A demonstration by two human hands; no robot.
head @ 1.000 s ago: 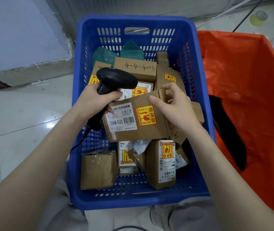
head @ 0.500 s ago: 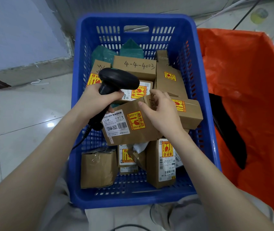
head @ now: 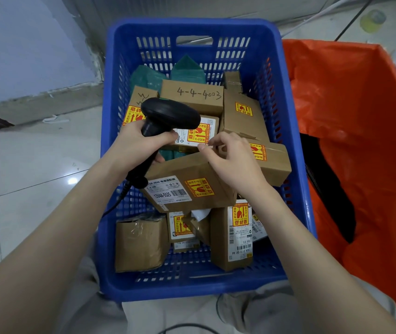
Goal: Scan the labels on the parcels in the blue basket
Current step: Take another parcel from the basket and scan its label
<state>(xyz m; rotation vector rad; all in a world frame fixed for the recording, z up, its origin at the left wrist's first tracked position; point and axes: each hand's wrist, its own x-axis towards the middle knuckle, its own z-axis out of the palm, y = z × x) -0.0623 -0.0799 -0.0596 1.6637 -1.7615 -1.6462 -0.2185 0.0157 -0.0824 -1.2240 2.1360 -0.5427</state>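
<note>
Lowered since earlier, the labelled parcel (head: 187, 186) is lying mid-frame in the blue basket (head: 295, 169). Left hand (head: 134, 145) is gripping the scanner (head: 168, 116); right hand (head: 233, 160) is resting unclenched on the stiff, probably light, fragile-stickered box, best held by its edges.

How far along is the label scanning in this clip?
Nothing shows which parcels are already scanned; all sit in the blue basket. In hand: the left hand grips the black barcode scanner, while the right hand rests on the 12V4A-5525 box. Many parcels remain, including the 4-4-4003 box.
</note>
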